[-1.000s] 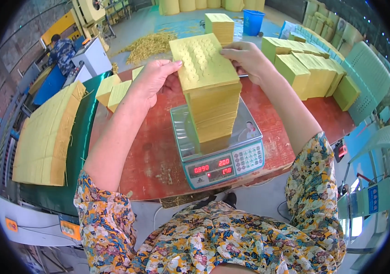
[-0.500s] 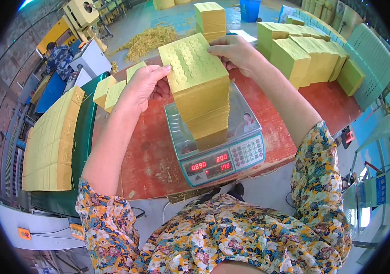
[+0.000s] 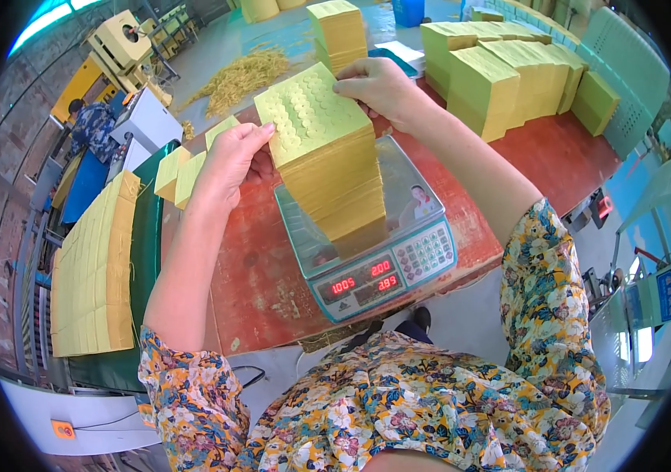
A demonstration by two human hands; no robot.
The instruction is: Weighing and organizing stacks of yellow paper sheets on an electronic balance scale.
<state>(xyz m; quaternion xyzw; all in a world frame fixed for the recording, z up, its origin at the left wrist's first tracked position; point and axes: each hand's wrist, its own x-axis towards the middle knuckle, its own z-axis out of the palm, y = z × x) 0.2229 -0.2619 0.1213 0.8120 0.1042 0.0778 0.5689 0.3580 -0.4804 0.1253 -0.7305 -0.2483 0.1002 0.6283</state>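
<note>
A tall stack of yellow paper [image 3: 331, 185] stands on the tray of a digital scale [image 3: 371, 271], its top sheet patterned with rows of round marks. My left hand [image 3: 235, 161] grips the stack's upper left edge, thumb on top and fingers curled below. At the far right corner of the top, my right hand [image 3: 383, 90] pinches the paper between thumb and fingers. Some of its fingertips are hidden behind the stack. Red digits glow on the scale's front panel, beside a keypad. The scale rests on a worn red table [image 3: 249, 291].
Yellow paper blocks [image 3: 485, 86] line the table's far right, with small ones [image 3: 186, 177] at its left edge. A large slab of bundled paper [image 3: 95, 271] lies on a green surface. Beyond are a tall stack [image 3: 337, 35], a scrap pile [image 3: 245, 79] and a seated person [image 3: 93, 130].
The red digits on the scale have changed. Both hands keep their hold on the paper stack, and the whole view has shifted slightly.
</note>
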